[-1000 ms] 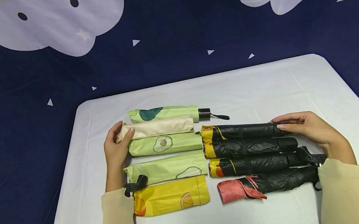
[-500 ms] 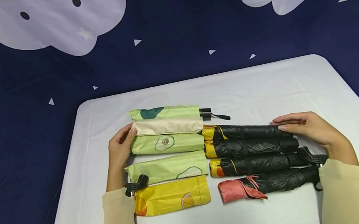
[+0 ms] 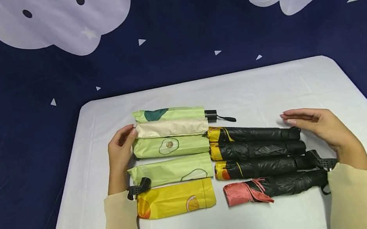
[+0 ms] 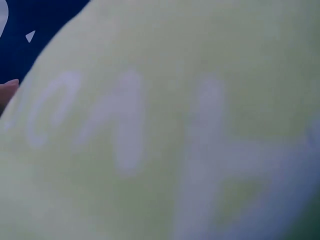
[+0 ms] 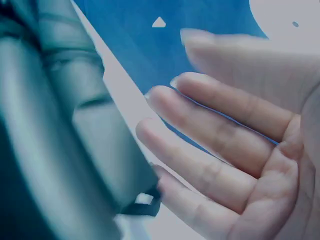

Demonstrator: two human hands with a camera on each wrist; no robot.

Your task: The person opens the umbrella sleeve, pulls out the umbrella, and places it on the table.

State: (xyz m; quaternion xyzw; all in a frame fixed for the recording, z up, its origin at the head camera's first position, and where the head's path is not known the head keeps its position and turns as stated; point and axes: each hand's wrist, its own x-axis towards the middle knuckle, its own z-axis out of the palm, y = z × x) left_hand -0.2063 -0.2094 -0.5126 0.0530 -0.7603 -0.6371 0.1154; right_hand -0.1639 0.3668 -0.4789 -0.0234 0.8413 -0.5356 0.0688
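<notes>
A cream sleeve point(image 3: 171, 128) lies between two green avocado-print sleeves. My left hand point(image 3: 119, 151) is at its left end, thumb and fingertips beside the edge; contact is hard to make out. A blurred green sleeve point(image 4: 160, 150) fills the left wrist view, with one fingertip at the far left. My right hand point(image 3: 326, 127) hovers by the handle end of the rearmost black folded umbrella point(image 3: 257, 133), which has yellow trim. In the right wrist view its fingers point(image 5: 210, 170) are extended and loosely bent, apart from the dark umbrella point(image 5: 100, 135).
At the back, a green sleeve point(image 3: 183, 113) has a black handle point(image 3: 211, 115) and strap sticking out. Two more green sleeves and a yellow orange-print sleeve point(image 3: 176, 199) lie left. Two black umbrellas and a pink-and-black one point(image 3: 248, 192) lie right on the white table point(image 3: 277, 219).
The cream sleeve slid right, then my left thumb drew back to its edge. My right hand has lifted off the rearmost black umbrella's end.
</notes>
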